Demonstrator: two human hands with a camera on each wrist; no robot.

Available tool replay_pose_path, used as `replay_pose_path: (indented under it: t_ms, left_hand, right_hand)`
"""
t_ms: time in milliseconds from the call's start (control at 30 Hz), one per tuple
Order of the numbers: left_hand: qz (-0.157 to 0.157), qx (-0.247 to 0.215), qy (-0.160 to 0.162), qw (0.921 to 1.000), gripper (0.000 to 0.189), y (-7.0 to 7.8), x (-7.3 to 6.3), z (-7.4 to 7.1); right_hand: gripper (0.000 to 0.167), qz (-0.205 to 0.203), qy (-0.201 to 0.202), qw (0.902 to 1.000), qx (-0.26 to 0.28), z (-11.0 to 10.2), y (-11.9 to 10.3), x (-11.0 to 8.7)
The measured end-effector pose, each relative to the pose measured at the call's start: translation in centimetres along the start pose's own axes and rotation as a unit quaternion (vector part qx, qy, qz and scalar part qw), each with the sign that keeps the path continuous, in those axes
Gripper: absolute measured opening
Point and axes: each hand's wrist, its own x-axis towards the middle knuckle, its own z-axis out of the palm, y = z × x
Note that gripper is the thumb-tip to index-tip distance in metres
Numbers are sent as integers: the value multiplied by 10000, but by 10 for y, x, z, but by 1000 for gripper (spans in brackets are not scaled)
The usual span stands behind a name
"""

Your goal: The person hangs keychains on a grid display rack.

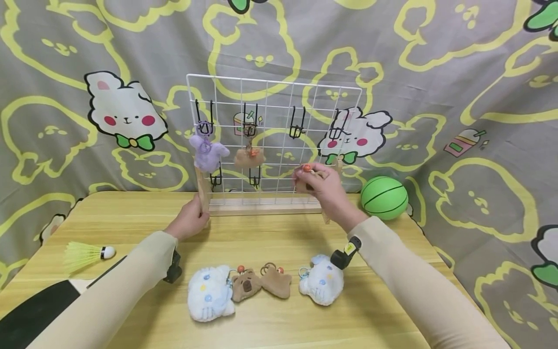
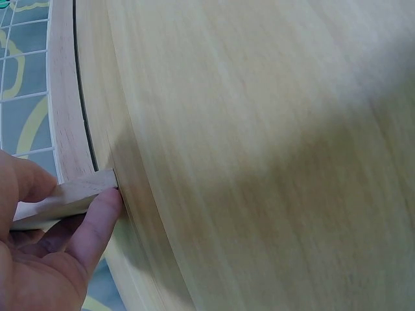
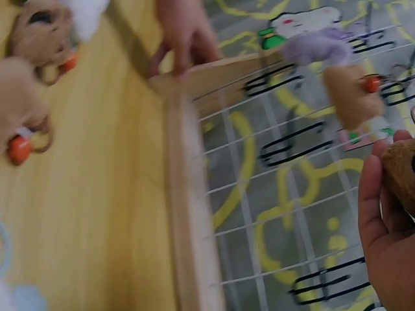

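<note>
My left hand [image 1: 189, 218] grips the wooden foot [image 2: 71, 194] at the left end of a white wire grid rack [image 1: 274, 82]. In my right hand [image 1: 329, 193] is a brown plush keychain [image 3: 403, 162] with an orange bead, pinched between thumb and fingers before the rack's right side. A purple plush keychain [image 1: 208, 156] hangs from the upper left hook, and another brown plush keychain [image 1: 249, 158] from the hook beside it. Black hooks [image 1: 298, 123] without keychains stand farther right and lower down. The held keychain's ring is hard to make out.
On the table before the rack lie a white plush [image 1: 209, 295], a brown bear plush [image 1: 246, 286], a brown plush [image 1: 277, 282] and a white-and-blue plush [image 1: 323, 283]. A green ball [image 1: 383, 198] sits right, a yellow shuttlecock [image 1: 85, 256] left, near a black object [image 1: 39, 310].
</note>
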Motion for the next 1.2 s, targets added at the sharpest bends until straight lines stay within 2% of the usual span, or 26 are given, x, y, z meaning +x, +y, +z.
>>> replay_pose_path:
  t_ms: [167, 267, 400, 533, 733, 967, 1200]
  left_hand:
    - [6, 29, 23, 10000, 59, 1, -1, 0]
    - [134, 97, 111, 9998, 58, 3, -3, -1]
    - [266, 169, 193, 9993, 56, 4, -3, -1]
    - [214, 124, 153, 9996, 55, 2, -1, 0]
    - [176, 175, 103, 9996, 55, 2, -2, -2]
    - [160, 137, 75, 9998, 56, 3, -3, -2]
    - [188, 100, 119, 9997, 57, 1, -2, -1]
  right_hand:
    - [16, -310, 44, 9987, 412, 1, -18, 5]
    - [18, -410, 112, 9973, 603, 3, -25, 7]
    - [16, -501, 252, 9966, 607, 3, -32, 10]
    - [12, -547, 401, 9959, 595, 3, -37, 13]
    - [5, -408, 500, 9949, 772, 4, -41, 19]
    - [7, -159, 566, 9943, 894, 3, -37, 26]
    - [5, 60, 581, 9952, 781, 1, -32, 29]
